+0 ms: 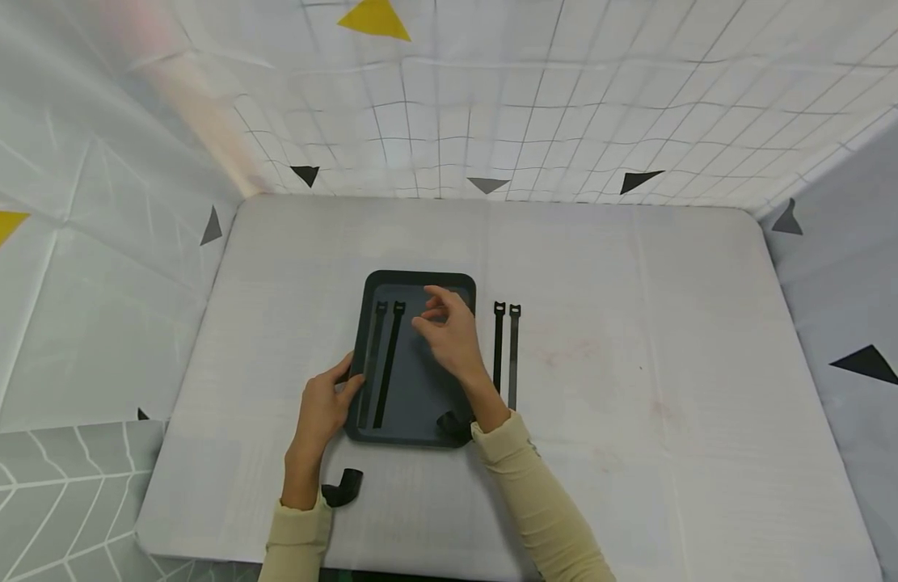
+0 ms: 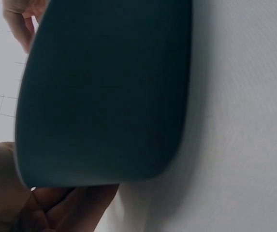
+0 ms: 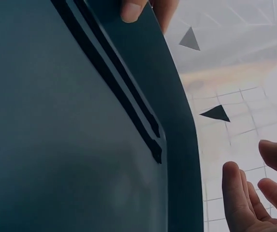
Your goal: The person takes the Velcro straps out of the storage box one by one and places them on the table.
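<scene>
A dark rectangular tray (image 1: 427,388) lies on the grey table. Two black straps (image 1: 381,364) lie side by side along its left inner side, also seen in the right wrist view as straps (image 3: 114,82) on the tray floor (image 3: 41,145). My left hand (image 1: 339,388) grips the tray's left edge, thumb on the rim and fingers (image 2: 65,208) under the tray wall (image 2: 109,96). My right hand (image 1: 437,311) hovers over the tray's upper right part, fingers (image 3: 240,198) loosely spread and holding nothing.
Two more black straps (image 1: 505,356) lie parallel on the table (image 1: 638,339) just right of the tray. White patterned cloth walls (image 1: 492,97) enclose the table at the back and on both sides.
</scene>
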`<act>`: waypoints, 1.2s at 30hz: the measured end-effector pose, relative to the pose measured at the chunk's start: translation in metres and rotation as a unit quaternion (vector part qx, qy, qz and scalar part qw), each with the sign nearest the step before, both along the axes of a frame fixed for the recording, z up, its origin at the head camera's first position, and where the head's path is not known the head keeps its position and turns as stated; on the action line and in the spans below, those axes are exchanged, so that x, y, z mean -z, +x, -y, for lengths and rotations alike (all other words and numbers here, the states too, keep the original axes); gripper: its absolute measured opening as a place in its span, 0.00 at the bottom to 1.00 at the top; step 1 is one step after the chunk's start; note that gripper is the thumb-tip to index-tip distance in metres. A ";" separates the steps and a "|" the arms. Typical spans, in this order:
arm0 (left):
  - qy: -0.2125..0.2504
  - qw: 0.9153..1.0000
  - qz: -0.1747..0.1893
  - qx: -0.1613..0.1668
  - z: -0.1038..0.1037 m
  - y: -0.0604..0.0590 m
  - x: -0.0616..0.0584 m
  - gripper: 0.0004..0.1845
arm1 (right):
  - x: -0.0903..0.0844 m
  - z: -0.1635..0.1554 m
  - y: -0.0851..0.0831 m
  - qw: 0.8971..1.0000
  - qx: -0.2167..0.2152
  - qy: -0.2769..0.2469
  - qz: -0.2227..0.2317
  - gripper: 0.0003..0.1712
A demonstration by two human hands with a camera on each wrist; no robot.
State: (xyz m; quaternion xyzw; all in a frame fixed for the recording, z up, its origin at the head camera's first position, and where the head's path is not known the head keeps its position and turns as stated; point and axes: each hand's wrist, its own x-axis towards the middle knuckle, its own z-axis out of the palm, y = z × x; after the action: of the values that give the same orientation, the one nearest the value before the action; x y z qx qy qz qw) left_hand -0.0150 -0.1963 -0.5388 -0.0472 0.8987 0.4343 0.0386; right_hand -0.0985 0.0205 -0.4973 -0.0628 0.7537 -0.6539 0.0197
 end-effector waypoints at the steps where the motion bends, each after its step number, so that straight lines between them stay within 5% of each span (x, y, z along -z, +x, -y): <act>1: 0.000 1.000 -0.001 0.000 0.000 0.000 0.000 0.27 | 0.001 0.001 0.000 1.000 0.001 0.002 0.000 0.29; 8: -0.004 1.000 0.001 0.001 0.001 0.000 0.002 0.27 | -0.001 0.004 0.000 1.000 -0.002 0.003 0.004 0.29; 17: -0.003 1.000 -0.021 0.000 0.001 0.000 0.004 0.27 | 0.011 0.009 -0.005 0.998 -0.009 0.068 -0.013 0.30; 36: 0.009 1.000 -0.004 -0.002 0.001 -0.001 0.001 0.26 | 0.025 0.025 -0.015 0.993 -0.025 0.108 0.041 0.32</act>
State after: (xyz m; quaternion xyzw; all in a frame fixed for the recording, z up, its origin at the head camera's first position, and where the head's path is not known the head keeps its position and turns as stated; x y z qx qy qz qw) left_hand -0.0155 -0.1977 -0.5398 -0.0466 0.8946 0.4430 0.0350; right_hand -0.1136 -0.0045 -0.5221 -0.0521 0.8168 -0.5698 0.0736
